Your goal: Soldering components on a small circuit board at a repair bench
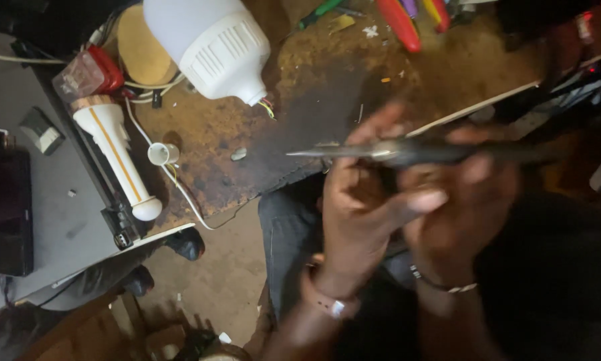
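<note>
Both my hands are raised close together in front of me, blurred by motion. My left hand [360, 207] and my right hand [461, 214] both grip a dark tool with a long, thin metal tip [340, 152], probably needle-nose pliers, which points left over the stained workbench [300, 93]. A large white bulb housing [210, 43] with short wires at its neck lies at the bench's far side. A white torch with an orange stripe [116, 157] lies at the bench's left edge.
Red-handled tools [400, 23] and a green screwdriver [317, 12] lie along the top. A small white cap [161, 154] with a white cable sits near the torch. A red and clear plastic part [90, 73] is top left. Grey floor and shoes show below.
</note>
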